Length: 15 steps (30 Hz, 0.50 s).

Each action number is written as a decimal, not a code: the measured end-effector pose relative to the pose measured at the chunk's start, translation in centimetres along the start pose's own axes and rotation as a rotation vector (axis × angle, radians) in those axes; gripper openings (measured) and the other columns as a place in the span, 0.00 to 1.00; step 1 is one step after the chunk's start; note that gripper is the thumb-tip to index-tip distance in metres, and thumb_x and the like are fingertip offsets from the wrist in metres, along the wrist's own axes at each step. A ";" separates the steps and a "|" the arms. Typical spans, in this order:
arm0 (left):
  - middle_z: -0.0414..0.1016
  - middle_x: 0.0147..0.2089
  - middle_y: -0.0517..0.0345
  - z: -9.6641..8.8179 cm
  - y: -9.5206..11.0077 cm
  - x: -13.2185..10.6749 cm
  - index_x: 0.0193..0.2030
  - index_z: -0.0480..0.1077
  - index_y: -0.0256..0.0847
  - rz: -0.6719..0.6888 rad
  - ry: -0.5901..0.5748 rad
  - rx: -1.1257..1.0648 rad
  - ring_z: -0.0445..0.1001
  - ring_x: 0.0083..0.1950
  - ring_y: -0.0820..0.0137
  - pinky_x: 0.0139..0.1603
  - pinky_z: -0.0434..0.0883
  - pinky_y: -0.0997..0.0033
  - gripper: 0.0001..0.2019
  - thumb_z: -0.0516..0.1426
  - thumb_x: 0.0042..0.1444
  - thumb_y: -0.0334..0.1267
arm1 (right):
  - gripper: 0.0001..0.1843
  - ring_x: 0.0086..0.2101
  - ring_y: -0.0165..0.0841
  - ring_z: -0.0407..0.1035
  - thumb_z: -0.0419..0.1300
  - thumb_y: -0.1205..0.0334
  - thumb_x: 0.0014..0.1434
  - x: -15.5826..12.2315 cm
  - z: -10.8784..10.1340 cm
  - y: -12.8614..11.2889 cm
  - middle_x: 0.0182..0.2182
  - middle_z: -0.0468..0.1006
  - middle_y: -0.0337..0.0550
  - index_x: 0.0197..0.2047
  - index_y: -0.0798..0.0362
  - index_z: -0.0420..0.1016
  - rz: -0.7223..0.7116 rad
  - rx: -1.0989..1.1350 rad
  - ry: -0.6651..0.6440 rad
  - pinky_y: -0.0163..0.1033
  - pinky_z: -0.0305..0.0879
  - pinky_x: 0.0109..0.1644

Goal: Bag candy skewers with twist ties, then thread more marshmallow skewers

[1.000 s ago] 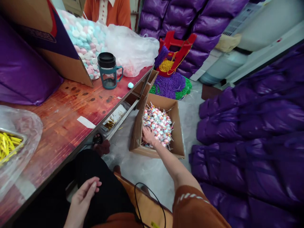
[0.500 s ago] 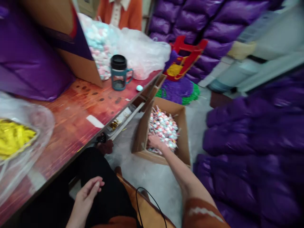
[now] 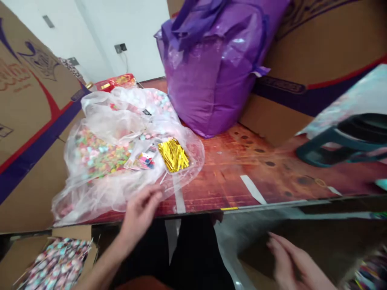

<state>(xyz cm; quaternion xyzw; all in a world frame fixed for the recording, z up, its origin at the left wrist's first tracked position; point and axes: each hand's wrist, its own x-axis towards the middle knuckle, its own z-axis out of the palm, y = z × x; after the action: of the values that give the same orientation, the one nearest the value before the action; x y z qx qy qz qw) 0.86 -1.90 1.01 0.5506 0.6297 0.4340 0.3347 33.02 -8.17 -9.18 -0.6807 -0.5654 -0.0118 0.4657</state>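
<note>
Broadly, cardboard boxes (image 3: pixel 27 121) wall in the left side and another box (image 3: pixel 317 52) closes the back right, so the red wood-patterned counter (image 3: pixel 242 169) has bare room only in its middle and along its front edge; a purple bag (image 3: pixel 217 76), glossy and creased, stands at the back against the right-hand box. A clear plastic bag (image 3: pixel 121 133), thin and crumpled, spreads over the counter's left part up to the front edge; it holds many small pastel and bright sweets, a little printed packet (image 3: pixel 144 158) and a bundle of gold twist ties (image 3: pixel 173 155), shiny and straight. A teal mug (image 3: pixel 344 141), blurred, sits at the far right; below the counter's left corner an open box (image 3: pixel 57 266) is full of wrapped lollipops with white sticks. A strip of white tape (image 3: pixel 253 189) lies flat on the bare wood. The left hand (image 3: pixel 140 211) is at the front edge with fingers loosely curled against the plastic bag's rim; whether it pinches the film I cannot tell. The right hand (image 3: pixel 287 262), blurred, is below the edge, fingers stretched out and released, gripping nothing.
</note>
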 end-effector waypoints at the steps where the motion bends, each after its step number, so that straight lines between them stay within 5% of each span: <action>1: 0.81 0.42 0.49 -1.7 -0.4 2.2 0.43 0.78 0.40 0.019 0.112 0.076 0.77 0.44 0.62 0.45 0.72 0.66 0.16 0.56 0.61 0.48 | 0.11 0.32 0.41 0.76 0.60 0.56 0.65 0.4 1.3 -2.5 0.36 0.83 0.45 0.48 0.40 0.80 -0.070 0.083 -0.028 0.50 0.69 0.44; 4: 0.79 0.47 0.44 -5.6 -2.5 8.6 0.50 0.76 0.35 0.090 0.248 0.379 0.76 0.46 0.60 0.47 0.71 0.63 0.20 0.53 0.62 0.48 | 0.11 0.36 0.38 0.77 0.60 0.65 0.65 2.1 6.1 -10.1 0.36 0.83 0.43 0.48 0.44 0.80 -0.280 0.328 -0.206 0.45 0.71 0.45; 7: 0.77 0.49 0.39 -7.2 -3.8 12.9 0.53 0.73 0.33 0.022 0.160 0.698 0.74 0.51 0.56 0.53 0.69 0.60 0.22 0.53 0.63 0.49 | 0.12 0.40 0.39 0.77 0.56 0.66 0.68 3.8 10.7 -16.0 0.40 0.82 0.47 0.49 0.48 0.79 -0.339 0.417 -0.316 0.44 0.72 0.47; 11: 0.77 0.52 0.32 -7.2 -3.1 14.6 0.50 0.73 0.33 -0.112 0.019 0.891 0.75 0.54 0.50 0.51 0.68 0.59 0.22 0.53 0.64 0.51 | 0.16 0.47 0.41 0.75 0.50 0.65 0.70 4.7 15.5 -20.6 0.46 0.79 0.52 0.56 0.52 0.74 -0.347 0.470 -0.495 0.46 0.72 0.51; 15: 0.77 0.54 0.28 -7.2 -2.3 14.8 0.50 0.72 0.32 -0.216 -0.065 0.869 0.76 0.55 0.46 0.48 0.69 0.59 0.23 0.54 0.62 0.53 | 0.22 0.52 0.49 0.69 0.55 0.63 0.66 4.5 19.4 -22.8 0.54 0.73 0.60 0.62 0.55 0.67 -0.370 0.202 -0.560 0.55 0.70 0.54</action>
<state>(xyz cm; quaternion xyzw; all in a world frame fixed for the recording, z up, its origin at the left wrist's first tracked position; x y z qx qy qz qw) -9.01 11.40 2.62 0.5845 0.7966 0.0741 0.1352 6.94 6.15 -3.52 -0.4940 -0.7833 0.1469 0.3475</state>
